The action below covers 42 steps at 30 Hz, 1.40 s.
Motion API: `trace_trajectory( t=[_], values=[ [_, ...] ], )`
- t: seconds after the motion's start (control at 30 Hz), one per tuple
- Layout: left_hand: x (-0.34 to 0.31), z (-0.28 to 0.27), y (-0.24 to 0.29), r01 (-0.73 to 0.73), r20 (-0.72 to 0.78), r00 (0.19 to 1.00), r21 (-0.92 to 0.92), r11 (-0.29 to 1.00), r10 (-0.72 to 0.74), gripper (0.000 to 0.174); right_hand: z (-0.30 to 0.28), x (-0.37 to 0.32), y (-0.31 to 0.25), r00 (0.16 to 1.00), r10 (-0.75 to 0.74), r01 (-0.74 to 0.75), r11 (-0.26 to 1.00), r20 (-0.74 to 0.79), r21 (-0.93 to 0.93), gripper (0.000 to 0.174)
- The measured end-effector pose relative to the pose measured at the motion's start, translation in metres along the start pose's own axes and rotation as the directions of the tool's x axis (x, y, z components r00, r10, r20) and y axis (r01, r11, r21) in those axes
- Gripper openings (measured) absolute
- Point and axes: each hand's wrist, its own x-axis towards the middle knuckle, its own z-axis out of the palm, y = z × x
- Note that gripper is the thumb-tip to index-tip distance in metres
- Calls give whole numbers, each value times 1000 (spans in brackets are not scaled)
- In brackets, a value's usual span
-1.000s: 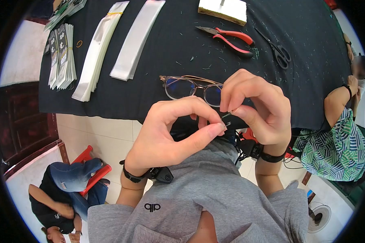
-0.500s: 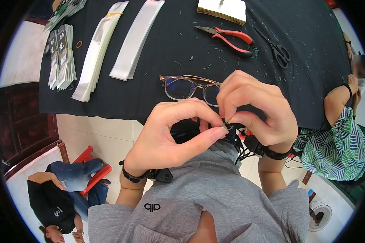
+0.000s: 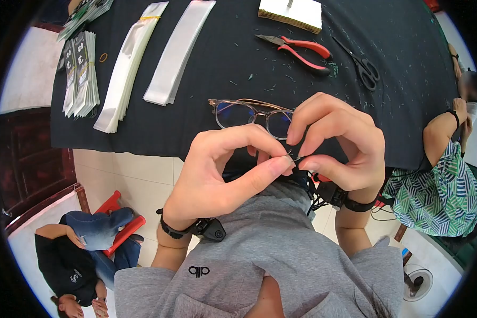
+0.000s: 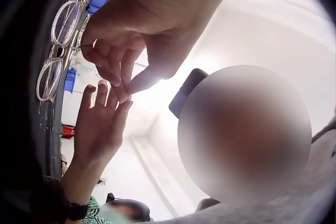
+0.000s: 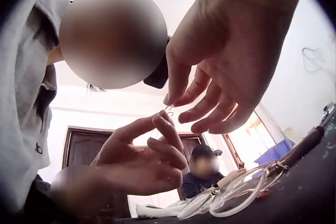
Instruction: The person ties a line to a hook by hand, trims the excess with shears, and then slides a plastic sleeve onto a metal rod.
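My left hand pinches a tiny bent-wire hook, like a fishing hook, between thumb and forefinger. Its curved ends stick out past the fingertips. Facing it from the right, my right hand holds its thumb and forefinger tips close together right at the hook, a narrow gap showing between them in the head view. I cannot tell whether they grip its fine dark end. Just beyond both hands, a pair of glasses lies on the black-covered table.
Red-handled pliers, black scissors and a cardboard block lie at the back, among green clippings. Clear plastic sleeves and printed packets are on the left. People sit on both sides.
The right hand came in to the left fingertips with thumb and forefinger together, then drew slightly right, its thumb and forefinger parting a little. The left hand stays nearly still with the hook.
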Motion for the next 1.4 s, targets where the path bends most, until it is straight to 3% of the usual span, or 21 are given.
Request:
trace_trajectory(
  t=[0.23, 0.3, 0.53, 0.8, 0.9, 0.97, 1.03, 1.17, 1.27, 1.4],
  values=[
    [0, 1, -1, 7, -16, 1000, -28, 1000, -7, 9, 1, 4, 0, 1000, -17, 17, 999, 14, -33, 16],
    [0, 1, -1, 22, -30, 999, -27, 999, -22, 8, 2, 6, 0, 996, -84, 84, 996, -11, -36, 14],
    [3, -1, -3, -5, -16, 1000, 64, 998, 6, 9, -1, 3, -2, 1000, -17, 16, 999, -12, -41, 14],
    [1, -18, 5, -109, -51, 989, 378, 920, 138, 10, -8, -1, -2, 999, -14, 9, 994, -44, -106, 17],
    [-5, -26, 6, -83, -133, 982, 345, 935, 136, 11, -11, -4, -1, 998, -15, 8, 994, -69, -108, 17],
    [-7, -31, 8, -86, -117, 983, 366, 927, 138, 13, -12, -4, -1, 997, -22, 14, 994, -70, -107, 17],
    [-7, -36, 9, -124, 31, 992, 524, 843, 126, 18, -11, -4, -1, 997, -28, 21, 994, -70, -105, 17],
    [-2, -23, 10, -77, -53, 992, 458, 885, 114, 24, -8, -1, -2, 998, -38, 31, 994, -60, -105, 17],
    [7, -14, 7, -163, 34, 986, 378, 911, 162, 24, -6, 1, -3, 998, -37, 32, 994, -44, -107, 16],
    [12, -12, 4, -170, 50, 985, 333, 927, 162, 18, -6, 2, -5, 999, -34, 31, 994, -30, -105, 16]
  ],
)
